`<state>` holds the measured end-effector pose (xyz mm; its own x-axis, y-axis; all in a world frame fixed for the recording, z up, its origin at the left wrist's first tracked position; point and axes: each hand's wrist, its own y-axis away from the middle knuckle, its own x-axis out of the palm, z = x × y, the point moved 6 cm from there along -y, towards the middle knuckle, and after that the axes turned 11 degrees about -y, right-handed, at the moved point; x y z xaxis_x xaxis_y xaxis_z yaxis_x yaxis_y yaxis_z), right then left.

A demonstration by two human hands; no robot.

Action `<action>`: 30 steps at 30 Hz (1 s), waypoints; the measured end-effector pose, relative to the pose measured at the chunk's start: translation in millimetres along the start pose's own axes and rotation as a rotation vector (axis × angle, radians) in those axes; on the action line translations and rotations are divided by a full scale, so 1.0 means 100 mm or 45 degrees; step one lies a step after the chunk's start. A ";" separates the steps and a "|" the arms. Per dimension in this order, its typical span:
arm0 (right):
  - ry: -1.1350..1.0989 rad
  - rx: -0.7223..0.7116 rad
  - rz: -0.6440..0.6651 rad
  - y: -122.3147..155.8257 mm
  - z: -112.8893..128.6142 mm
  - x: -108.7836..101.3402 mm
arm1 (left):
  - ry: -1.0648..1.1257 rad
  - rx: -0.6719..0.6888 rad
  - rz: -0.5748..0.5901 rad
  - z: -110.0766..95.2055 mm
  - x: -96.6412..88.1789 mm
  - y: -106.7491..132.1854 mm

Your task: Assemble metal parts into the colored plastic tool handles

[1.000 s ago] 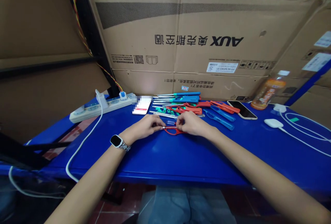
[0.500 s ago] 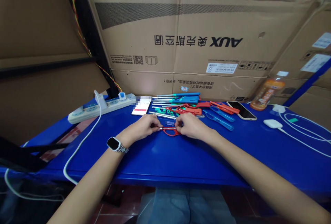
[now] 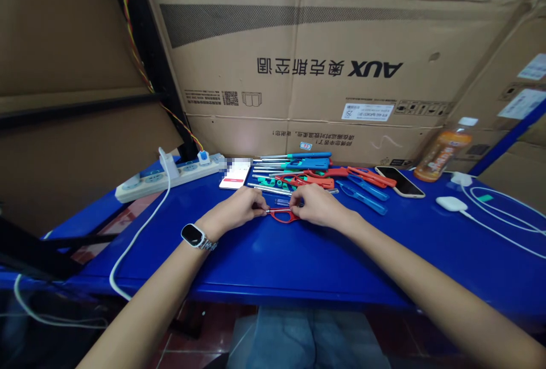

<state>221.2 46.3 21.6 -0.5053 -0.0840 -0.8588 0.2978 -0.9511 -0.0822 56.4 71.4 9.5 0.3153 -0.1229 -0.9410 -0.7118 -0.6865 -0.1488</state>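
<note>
A red plastic lighter casing [image 3: 281, 219] with a looped opening lies low over the blue table, between my hands. Thumb and fingers of my left hand [image 3: 247, 203] pinch its left end, where a small metal piece shows. From the other side, my right hand [image 3: 314, 205] is closed on the casing's right part; its fingers cover what lies under them. Just behind the casing rests a small clear purplish part [image 3: 281, 202]. Further back is a pile of long-nosed lighter parts: metal tubes [image 3: 268, 188], blue handles [image 3: 313, 163], red handles [image 3: 319, 181] and green pieces [image 3: 268, 182].
Right of the pile lie clear blue casings [image 3: 362, 194], a phone [image 3: 401, 181], a white charging case [image 3: 451, 204] with cable, and an orange drink bottle [image 3: 443, 153]. At left are a white phone-like screen [image 3: 235, 174] and a power strip [image 3: 170, 175]. Cardboard [image 3: 324, 28] stands behind.
The view has shifted slightly, so everything sits a little further right. Both hands keep their pinch on the red lighter casing, with hardly any movement.
</note>
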 end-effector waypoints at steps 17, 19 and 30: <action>-0.140 -0.171 -0.019 0.02 -0.01 0.09 | 0.128 0.077 0.018 -0.02 -0.04 0.06; -0.094 -0.207 -0.039 0.04 0.04 0.09 | 0.137 0.036 0.019 0.00 -0.03 0.05; 0.030 -0.284 0.000 -0.04 0.23 0.24 | 0.162 -0.016 0.013 0.03 -0.01 0.04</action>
<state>189.8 40.9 13.0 -0.4867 -0.0746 -0.8704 0.4711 -0.8615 -0.1896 51.2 70.8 9.2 0.3857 -0.2193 -0.8962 -0.7074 -0.6938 -0.1347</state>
